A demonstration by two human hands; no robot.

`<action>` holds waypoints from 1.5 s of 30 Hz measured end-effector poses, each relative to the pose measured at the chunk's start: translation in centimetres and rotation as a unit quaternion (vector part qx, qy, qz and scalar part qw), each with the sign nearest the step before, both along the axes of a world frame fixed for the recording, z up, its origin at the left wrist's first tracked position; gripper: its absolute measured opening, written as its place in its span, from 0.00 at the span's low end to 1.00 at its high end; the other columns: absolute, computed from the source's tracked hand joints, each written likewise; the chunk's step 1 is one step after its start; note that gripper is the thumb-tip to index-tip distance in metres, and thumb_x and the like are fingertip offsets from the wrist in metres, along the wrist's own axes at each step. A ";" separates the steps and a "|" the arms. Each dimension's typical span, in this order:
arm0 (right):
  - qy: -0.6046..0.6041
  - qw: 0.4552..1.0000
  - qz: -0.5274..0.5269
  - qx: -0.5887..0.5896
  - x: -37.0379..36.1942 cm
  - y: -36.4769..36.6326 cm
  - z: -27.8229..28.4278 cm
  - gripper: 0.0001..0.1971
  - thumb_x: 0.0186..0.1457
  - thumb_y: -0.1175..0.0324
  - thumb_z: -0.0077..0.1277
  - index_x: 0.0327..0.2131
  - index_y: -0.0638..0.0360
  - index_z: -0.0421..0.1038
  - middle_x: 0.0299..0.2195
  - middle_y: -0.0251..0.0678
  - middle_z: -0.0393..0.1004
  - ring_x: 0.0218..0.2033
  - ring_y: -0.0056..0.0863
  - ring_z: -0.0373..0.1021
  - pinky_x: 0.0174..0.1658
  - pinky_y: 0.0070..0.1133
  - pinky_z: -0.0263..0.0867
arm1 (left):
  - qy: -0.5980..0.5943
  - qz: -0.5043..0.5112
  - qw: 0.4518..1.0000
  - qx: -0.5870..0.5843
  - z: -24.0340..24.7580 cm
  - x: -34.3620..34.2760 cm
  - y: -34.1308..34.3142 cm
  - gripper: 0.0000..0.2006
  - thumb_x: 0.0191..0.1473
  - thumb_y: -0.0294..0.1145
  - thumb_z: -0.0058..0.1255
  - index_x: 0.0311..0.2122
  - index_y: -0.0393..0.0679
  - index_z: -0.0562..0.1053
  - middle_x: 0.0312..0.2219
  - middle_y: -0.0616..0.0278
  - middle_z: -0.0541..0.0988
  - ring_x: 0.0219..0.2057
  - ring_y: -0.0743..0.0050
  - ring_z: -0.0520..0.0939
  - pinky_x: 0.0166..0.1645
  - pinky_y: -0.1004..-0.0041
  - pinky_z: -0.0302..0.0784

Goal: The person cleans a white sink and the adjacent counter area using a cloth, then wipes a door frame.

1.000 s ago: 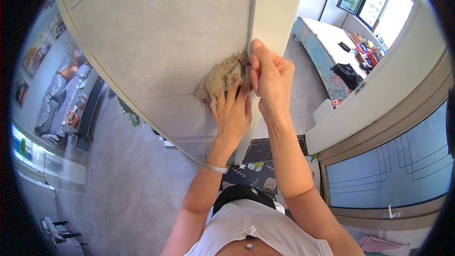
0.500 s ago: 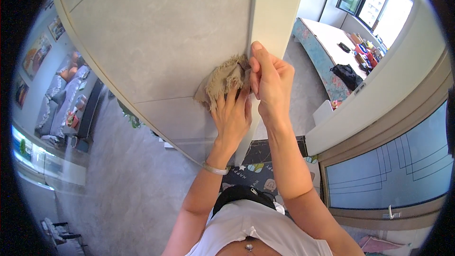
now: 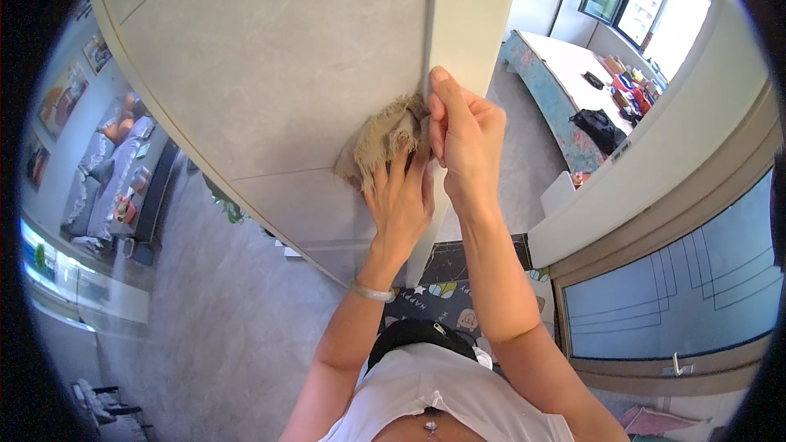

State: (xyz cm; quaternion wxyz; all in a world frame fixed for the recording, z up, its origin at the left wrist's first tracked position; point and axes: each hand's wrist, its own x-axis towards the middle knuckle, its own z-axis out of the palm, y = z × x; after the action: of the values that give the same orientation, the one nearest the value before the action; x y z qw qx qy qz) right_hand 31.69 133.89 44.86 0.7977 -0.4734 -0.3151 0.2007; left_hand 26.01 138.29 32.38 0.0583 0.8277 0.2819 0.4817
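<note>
A frayed beige-brown cloth is bunched against the grey tiled wall, beside a cream door frame. My left hand lies on it with fingers partly tucked into its folds, holding it to the tile. Just right of it, my right hand is closed, thumb pointing up along the frame's edge. Its curled fingers pinch the side of the cloth where tile and frame meet; their tips are partly hidden.
Through the doorway at right stands a bed with a black bag and several small items. A frosted glass door is at lower right. Left of the wall's edge are a sofa and a plant. A patterned mat lies below.
The view has shifted very slightly. My right hand has edged a little up and left along the frame; my left hand and the cloth stay nearly in place.
</note>
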 end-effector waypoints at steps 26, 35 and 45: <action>0.092 0.992 -0.047 -0.066 -0.5 -7.3 -14.0 0.25 0.62 0.65 0.42 0.10 0.54 0.55 0.08 0.24 0.55 0.07 0.12 0.48 0.11 0.14 0.38 | -0.051 0.116 0.981 0.147 4.2 1.6 0.8 0.14 0.49 0.37 0.50 0.43 0.56 0.75 0.53 0.61 0.67 0.42 0.52 0.65 0.47 0.52 0.61; 0.105 0.991 -0.021 -0.079 -1.4 -7.5 -14.3 0.25 0.62 0.64 0.43 0.10 0.55 0.55 0.08 0.24 0.55 0.07 0.12 0.48 0.11 0.14 0.39 | -0.068 0.101 0.978 0.169 5.3 1.5 0.9 0.14 0.49 0.35 0.50 0.43 0.54 0.75 0.50 0.60 0.69 0.39 0.55 0.67 0.44 0.56 0.63; 0.105 0.991 -0.022 -0.080 -1.7 -8.2 -14.9 0.25 0.62 0.64 0.43 0.10 0.55 0.56 0.08 0.24 0.55 0.06 0.11 0.48 0.11 0.13 0.40 | -0.087 0.096 0.973 0.189 7.6 2.1 1.2 0.13 0.48 0.31 0.50 0.41 0.53 0.75 0.48 0.58 0.69 0.35 0.56 0.66 0.42 0.61 0.64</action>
State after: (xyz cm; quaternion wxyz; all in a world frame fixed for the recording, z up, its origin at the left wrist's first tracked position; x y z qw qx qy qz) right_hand 30.00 125.74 30.00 0.7901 -0.5191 -0.2015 0.2561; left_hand 28.13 139.44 39.97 -0.1210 0.7479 0.2578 0.5996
